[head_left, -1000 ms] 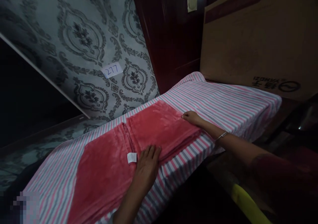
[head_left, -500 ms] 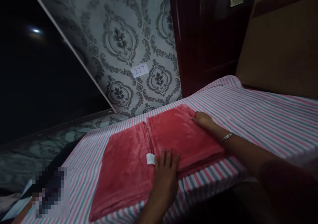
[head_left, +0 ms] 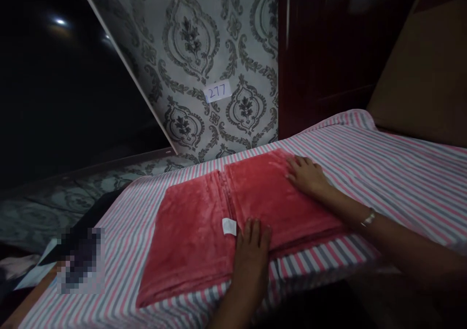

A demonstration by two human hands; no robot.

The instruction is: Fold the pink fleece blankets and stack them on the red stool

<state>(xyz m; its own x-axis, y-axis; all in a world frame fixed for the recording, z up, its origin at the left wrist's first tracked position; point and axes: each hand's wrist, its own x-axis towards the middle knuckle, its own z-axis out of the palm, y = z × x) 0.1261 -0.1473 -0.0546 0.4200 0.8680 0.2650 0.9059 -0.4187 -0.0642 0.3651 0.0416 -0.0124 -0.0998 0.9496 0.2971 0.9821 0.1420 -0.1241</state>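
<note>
A red plush blanket (head_left: pixel 189 236), folded into two side-by-side panels, lies flat on a striped sheet (head_left: pixel 365 158). A small white tag (head_left: pixel 229 226) shows at the seam between the panels. My left hand (head_left: pixel 252 251) rests open on the blanket's near edge, just right of the tag, its fingers pointing away from me. My right hand (head_left: pixel 308 174) lies open across the far right edge of the right panel, palm down with fingers apart. A bracelet circles the right wrist.
Patterned wallpaper (head_left: pixel 189 37) with a paper label reading 277 (head_left: pixel 218 91) rises behind the bed. A large dark screen-like panel (head_left: pixel 73 90) stands at left, a dark red door or cabinet (head_left: pixel 324 51) and a brown board (head_left: pixel 419 76) at right. A blurred-out patch (head_left: pixel 82 263) covers something at lower left.
My right hand has loosened from the blanket's right edge and now lies flatter with its fingers spread. The left hand stays by the tag. The whole view has shifted slightly.
</note>
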